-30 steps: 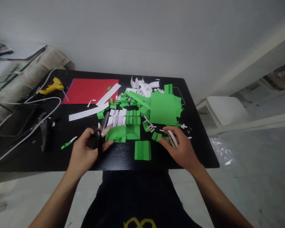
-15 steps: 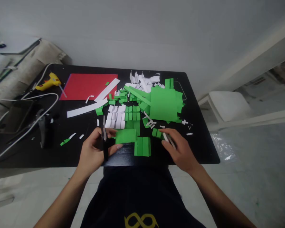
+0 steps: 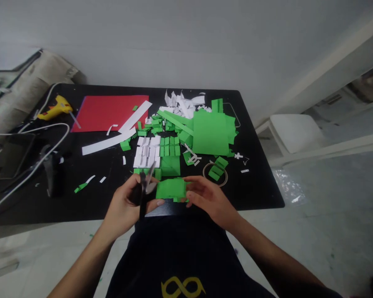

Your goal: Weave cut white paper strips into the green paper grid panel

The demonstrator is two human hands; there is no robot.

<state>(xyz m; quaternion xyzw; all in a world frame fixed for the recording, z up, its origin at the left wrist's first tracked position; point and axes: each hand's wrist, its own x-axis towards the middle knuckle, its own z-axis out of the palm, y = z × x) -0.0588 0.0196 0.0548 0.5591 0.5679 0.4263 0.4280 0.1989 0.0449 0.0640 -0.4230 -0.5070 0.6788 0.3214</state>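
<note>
My left hand (image 3: 126, 205) is closed, with a pair of dark-handled scissors (image 3: 146, 182) in it, blades pointing away from me. The same hand pinches the left edge of a green paper piece (image 3: 170, 188). My right hand (image 3: 213, 203) has its fingers and thumb around the right end of that paper, where more green layers show at the edge. A thin beige ring (image 3: 226, 178) lies on the table beyond my right hand, around part of a folded green strip (image 3: 217, 169). Just past the held paper are folded white pieces (image 3: 146, 153) and folded green pieces (image 3: 170, 145).
Green sheets (image 3: 210, 134) are stacked at the right, with white scraps (image 3: 183, 105) behind. A red sheet (image 3: 108, 111), white strips (image 3: 108, 141) and a yellow glue gun (image 3: 56, 108) lie to the left, near a white cable (image 3: 27, 182). A white stool (image 3: 295, 131) stands at the right.
My right hand has let go of the beige ring, leaving it on the table, and moved left to the green paper. The folded green piece near me now lies against the held paper.
</note>
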